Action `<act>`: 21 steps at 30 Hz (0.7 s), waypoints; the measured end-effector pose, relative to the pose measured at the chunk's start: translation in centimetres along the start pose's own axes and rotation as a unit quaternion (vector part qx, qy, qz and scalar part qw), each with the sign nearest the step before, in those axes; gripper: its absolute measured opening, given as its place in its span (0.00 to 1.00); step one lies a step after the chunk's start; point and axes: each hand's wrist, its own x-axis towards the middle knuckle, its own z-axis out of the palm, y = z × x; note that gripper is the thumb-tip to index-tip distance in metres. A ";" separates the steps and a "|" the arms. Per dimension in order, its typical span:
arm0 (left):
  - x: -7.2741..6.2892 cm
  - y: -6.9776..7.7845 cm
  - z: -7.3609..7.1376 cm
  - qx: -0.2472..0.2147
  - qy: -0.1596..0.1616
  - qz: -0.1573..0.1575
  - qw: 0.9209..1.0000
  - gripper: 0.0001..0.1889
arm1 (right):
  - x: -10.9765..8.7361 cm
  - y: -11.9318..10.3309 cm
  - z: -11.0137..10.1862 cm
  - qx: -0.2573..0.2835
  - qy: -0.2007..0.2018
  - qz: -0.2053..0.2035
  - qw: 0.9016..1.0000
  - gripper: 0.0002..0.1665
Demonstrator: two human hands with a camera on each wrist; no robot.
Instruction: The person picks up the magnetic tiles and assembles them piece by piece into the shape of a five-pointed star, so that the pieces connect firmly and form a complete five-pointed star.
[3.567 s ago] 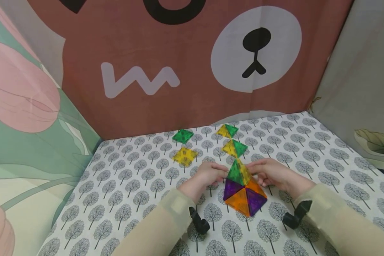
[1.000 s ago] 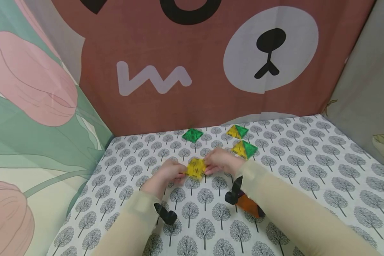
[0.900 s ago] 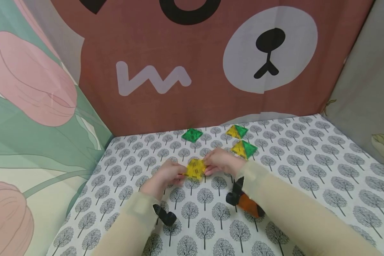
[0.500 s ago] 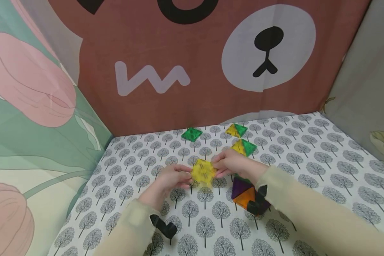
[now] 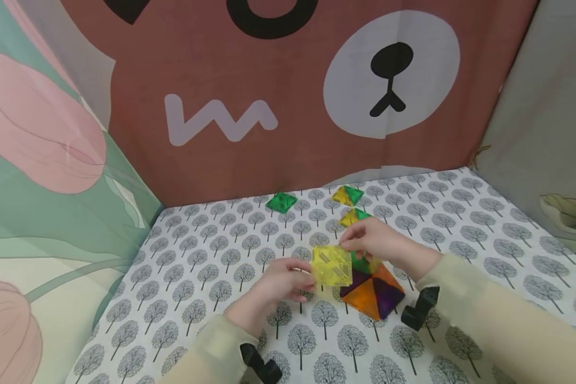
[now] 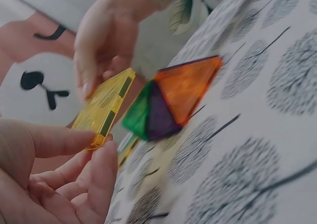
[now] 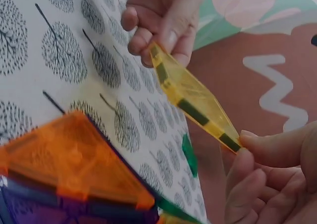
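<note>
Head view: left hand (image 5: 280,282) and right hand (image 5: 375,239) pinch the yellow piece (image 5: 332,266); rushing toward the cloth's right edge (image 5: 528,228) might bump the orange-purple shape (image 5: 370,293).

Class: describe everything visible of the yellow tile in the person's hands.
The yellow tile is flat, roughly square and see-through, like plastic, with dark strips along its edges. Tilted in the wrist views, it is held up off the tree-print cloth. The left hand pinches one end, the right hand another. In the head view it overlaps a multicoloured shape.
</note>
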 end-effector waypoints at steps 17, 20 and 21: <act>0.8 -1.7 4.0 0.020 0.045 0.005 0.999 0.07 | 1.9 1.4 -1.1 -0.006 -0.035 0.019 0.999 0.07; 1.0 -1.9 4.2 0.026 0.048 0.003 0.999 0.07 | 2.3 1.5 -1.0 -0.017 -0.036 0.022 0.999 0.06; 1.1 -1.9 4.3 0.027 0.047 0.003 0.999 0.07 | 2.4 1.6 -1.0 -0.020 -0.036 0.023 0.999 0.06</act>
